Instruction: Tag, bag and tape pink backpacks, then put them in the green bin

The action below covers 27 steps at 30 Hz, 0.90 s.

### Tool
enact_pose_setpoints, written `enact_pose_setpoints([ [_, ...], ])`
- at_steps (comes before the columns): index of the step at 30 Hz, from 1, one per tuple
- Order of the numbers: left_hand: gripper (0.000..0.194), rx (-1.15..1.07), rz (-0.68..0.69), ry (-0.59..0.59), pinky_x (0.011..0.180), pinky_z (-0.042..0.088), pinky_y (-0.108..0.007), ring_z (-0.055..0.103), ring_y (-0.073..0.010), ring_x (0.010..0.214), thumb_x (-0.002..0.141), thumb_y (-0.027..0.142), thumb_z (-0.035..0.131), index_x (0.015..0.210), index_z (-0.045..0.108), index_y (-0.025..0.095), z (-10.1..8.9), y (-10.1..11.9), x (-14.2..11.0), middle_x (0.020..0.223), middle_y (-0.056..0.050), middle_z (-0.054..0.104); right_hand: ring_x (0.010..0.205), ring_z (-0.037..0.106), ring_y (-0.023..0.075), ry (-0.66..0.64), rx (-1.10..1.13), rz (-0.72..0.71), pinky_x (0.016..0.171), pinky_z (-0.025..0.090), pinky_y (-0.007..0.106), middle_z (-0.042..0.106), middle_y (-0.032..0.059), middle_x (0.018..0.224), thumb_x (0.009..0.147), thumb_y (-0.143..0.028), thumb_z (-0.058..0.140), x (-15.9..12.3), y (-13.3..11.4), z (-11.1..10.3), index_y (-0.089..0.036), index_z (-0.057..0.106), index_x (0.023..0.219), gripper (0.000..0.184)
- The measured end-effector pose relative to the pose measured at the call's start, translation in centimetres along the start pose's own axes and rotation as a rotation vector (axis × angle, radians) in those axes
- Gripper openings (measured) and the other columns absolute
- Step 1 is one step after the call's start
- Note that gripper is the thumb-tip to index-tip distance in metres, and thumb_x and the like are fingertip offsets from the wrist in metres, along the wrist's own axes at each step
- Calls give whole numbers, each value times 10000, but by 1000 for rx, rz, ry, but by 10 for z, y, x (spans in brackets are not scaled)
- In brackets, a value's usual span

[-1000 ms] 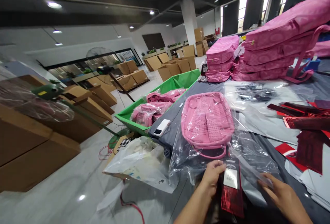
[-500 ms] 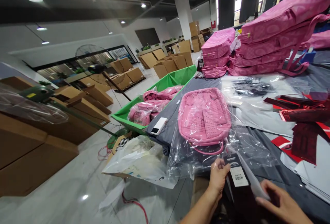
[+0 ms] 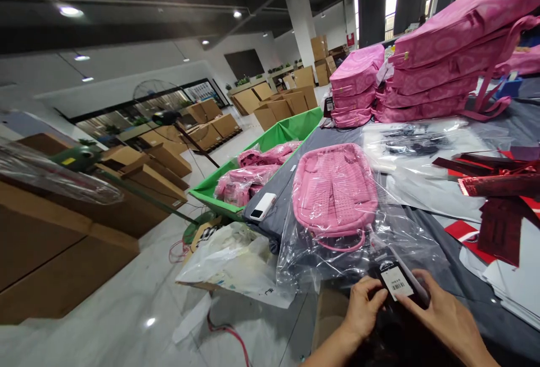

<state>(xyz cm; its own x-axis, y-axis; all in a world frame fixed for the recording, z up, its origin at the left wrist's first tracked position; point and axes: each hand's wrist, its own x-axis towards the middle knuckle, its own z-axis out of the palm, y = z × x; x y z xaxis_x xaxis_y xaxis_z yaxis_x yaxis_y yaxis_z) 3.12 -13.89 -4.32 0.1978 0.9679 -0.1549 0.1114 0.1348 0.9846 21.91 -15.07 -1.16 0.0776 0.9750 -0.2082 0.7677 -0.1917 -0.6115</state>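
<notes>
**Tag at the mouth of the bag**

A warehouse floor with stacked cartons lies behind a grey surface (image 3: 439, 277) strewn with plastic film and red cards (image 3: 498, 209). On it rests a pink backpack (image 3: 335, 189), already inside a clear bag (image 3: 379, 243) whose open end faces the person. Just at that opening, both hands meet on a black tag (image 3: 399, 282) with a white barcode label. The left hand (image 3: 367, 308) is curled, fingers closed on the tag's near edge; the right hand (image 3: 442, 313) pinches its far side, thumb on top. The tag sits just below the backpack's loop handle, at the bag's lip.

The step in hand looks like placing the tag with the packed backpack. The next move would need the film held apart so the tag can slide in flat without snagging.

More pink backpacks are piled (image 3: 442, 68) at the far end, and a green bin (image 3: 278, 133) beside the surface holds bagged ones.
</notes>
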Motion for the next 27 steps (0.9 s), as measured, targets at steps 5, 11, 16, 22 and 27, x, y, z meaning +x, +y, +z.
enact_pose_setpoints([
  [5,280,237,128,-37,762,448,-324,620,-225,811,886,402,646,961,841,215,-6,16,-8,843,-87,721,953,730,417,13,-137,37,757,543,499,765,152,1033,783,-722,435,1,-7,-2,-196,550,1288,738],
  [11,231,277,145,20,726,423,-321,637,-232,770,891,337,655,878,850,214,-3,24,-8,797,-93,745,1003,729,340,-1,-97,-123,771,564,433,730,117,1200,785,-559,489,6,1,3,-208,521,1310,633],
  [16,110,199,18,149,696,431,-319,658,-236,711,771,270,752,748,843,213,9,12,4,718,-84,749,918,741,344,152,-277,-201,753,559,443,733,130,1191,836,-505,505,7,10,11,-193,549,1285,549],
  [22,151,120,78,187,691,468,-306,664,-227,733,796,327,744,787,836,206,15,-4,2,750,-77,746,950,727,314,364,-328,-294,713,563,394,740,129,1097,896,-496,480,6,20,21,-178,547,1248,479],
  [27,167,423,186,66,688,496,-271,681,-197,749,908,257,653,931,808,201,3,-8,-2,806,-61,757,745,732,277,439,-367,-264,583,525,357,750,111,983,947,-496,434,4,30,28,-169,568,1214,443],
])
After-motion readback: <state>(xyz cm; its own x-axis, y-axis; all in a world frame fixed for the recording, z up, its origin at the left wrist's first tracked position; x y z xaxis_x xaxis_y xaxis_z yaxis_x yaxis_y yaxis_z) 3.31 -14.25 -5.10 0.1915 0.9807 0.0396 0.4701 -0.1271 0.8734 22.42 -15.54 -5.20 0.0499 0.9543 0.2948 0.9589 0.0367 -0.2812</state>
